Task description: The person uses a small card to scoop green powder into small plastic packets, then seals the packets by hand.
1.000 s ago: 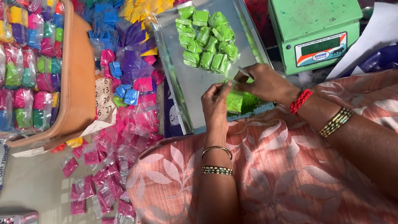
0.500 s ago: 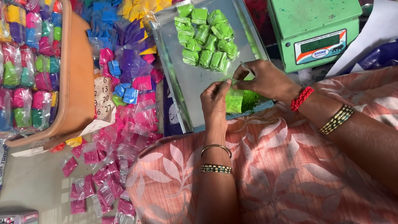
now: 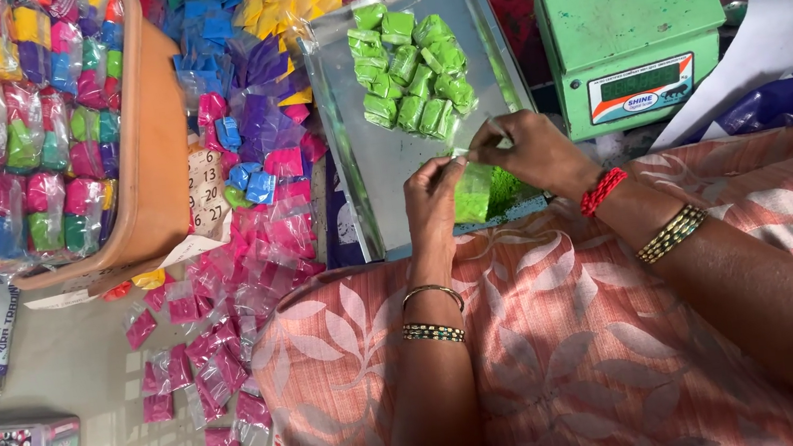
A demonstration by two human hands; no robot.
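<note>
Green packet sits at the near end of the tray, pinched between both hands. Left hand grips its side; right hand holds its top edge closed. Half a second ago the right hand lay lower, beside the packet; it has since lifted to the mouth. Finished green packets lie heaped farther up the tray; scale stands right of the tray.

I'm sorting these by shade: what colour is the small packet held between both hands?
Bright green, seen in the head view: packet, left hand, right hand.
</note>
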